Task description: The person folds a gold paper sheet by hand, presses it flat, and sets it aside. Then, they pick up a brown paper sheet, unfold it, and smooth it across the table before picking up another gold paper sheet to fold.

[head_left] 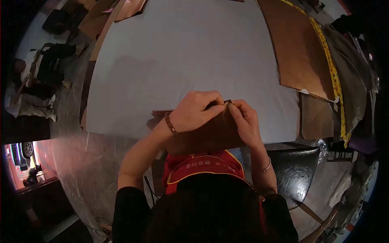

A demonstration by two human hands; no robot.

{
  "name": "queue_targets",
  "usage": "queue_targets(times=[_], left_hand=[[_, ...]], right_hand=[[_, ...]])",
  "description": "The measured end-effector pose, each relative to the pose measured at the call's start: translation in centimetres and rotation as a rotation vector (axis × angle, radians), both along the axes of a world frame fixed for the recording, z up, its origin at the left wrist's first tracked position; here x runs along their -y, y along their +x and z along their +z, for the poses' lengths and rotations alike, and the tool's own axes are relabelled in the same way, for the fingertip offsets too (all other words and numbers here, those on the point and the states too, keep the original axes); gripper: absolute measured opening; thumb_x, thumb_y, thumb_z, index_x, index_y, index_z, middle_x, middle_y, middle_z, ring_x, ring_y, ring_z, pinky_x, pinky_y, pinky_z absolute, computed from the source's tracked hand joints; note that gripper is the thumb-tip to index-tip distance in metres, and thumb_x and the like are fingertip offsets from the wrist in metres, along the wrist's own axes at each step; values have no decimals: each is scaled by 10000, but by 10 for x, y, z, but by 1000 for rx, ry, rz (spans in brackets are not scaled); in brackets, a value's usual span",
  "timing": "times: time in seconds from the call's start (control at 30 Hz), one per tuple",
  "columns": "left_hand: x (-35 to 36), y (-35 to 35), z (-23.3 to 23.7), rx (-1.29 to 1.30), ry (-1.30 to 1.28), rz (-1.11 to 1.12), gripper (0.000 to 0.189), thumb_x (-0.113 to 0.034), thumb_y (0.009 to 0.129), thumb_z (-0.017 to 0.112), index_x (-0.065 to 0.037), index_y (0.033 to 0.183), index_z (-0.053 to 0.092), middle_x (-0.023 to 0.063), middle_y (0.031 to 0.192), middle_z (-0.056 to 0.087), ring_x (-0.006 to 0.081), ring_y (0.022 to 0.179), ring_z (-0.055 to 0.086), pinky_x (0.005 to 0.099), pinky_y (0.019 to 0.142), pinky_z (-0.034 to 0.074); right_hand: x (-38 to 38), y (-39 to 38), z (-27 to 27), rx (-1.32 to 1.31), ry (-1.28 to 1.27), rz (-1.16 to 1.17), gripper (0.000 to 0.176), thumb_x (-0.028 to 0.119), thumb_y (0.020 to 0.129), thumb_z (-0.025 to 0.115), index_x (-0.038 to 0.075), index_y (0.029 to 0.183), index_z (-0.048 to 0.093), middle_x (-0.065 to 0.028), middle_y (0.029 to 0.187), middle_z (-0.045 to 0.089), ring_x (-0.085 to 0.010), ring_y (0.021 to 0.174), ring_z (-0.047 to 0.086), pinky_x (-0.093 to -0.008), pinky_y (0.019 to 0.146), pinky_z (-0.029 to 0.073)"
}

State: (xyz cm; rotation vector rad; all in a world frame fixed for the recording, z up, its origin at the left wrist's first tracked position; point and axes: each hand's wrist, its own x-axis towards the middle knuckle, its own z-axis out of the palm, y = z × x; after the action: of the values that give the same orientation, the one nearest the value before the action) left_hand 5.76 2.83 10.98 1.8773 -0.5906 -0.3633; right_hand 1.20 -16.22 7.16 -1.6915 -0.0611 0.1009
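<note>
My left hand (196, 111) and my right hand (244, 119) meet at the top edge of a brown sheet piece (206, 135) that lies over the near edge of a large grey-white sheet (190, 52). Both pinch the same small dark spot on that top edge, fingertips touching. My left wrist wears a beaded bracelet, my right a thin bangle. My hands cover part of the brown piece. A red apron with yellow trim (202, 166) shows below it.
Large brown sheets (300, 48) lie at the right of the table, beside a yellow printed strip (330, 69) and grey-green fabric (350, 77). More brown pieces (109, 12) lie at the far left. A black chair (293, 168) stands at my right. Bags and a person sit far left.
</note>
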Motion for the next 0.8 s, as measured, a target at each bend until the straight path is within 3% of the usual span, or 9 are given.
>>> queue_targets(times=[0.27, 0.33, 0.47, 0.57, 0.8], left_hand=[[-7, -1, 2, -13, 2, -37, 155, -138, 860, 647, 4, 918, 618, 77, 797, 651, 144, 710, 589, 281, 655, 472], [-19, 1, -2, 193, 95, -158, 208, -180, 850, 673, 5, 919, 607, 90, 807, 632, 198, 709, 584, 310, 654, 468], [-53, -4, -16, 190, 176, -198, 241, -211, 843, 686, 9, 899, 603, 97, 796, 606, 228, 694, 563, 326, 639, 457], [-77, -11, -27, 142, 220, -186, 236, -206, 850, 681, 14, 884, 602, 96, 793, 596, 227, 690, 551, 322, 631, 446], [-118, -26, -45, -151, 105, 97, 153, -167, 876, 655, -18, 856, 626, 10, 750, 586, 93, 687, 522, 267, 608, 421]], right_hand=[[2, -1, 2, 10, 20, -21, 185, 138, 962, 536, -22, 1022, 606, -11, 799, 629, -70, 753, 538, -232, 692, 461], [2, -1, 3, 35, 2, -38, 184, 138, 964, 534, -23, 1016, 604, -10, 801, 627, -70, 761, 538, -233, 702, 462], [7, 0, 5, 56, 12, -45, 183, 144, 974, 519, -17, 995, 603, -4, 835, 620, -66, 791, 529, -227, 731, 452], [16, 5, -1, 51, 58, -68, 180, 150, 979, 512, -4, 990, 606, 1, 865, 611, -58, 813, 516, -219, 749, 439], [32, 17, -26, -66, 173, -134, 203, 209, 988, 507, 34, 997, 611, 26, 898, 598, -54, 828, 510, -216, 768, 425]])
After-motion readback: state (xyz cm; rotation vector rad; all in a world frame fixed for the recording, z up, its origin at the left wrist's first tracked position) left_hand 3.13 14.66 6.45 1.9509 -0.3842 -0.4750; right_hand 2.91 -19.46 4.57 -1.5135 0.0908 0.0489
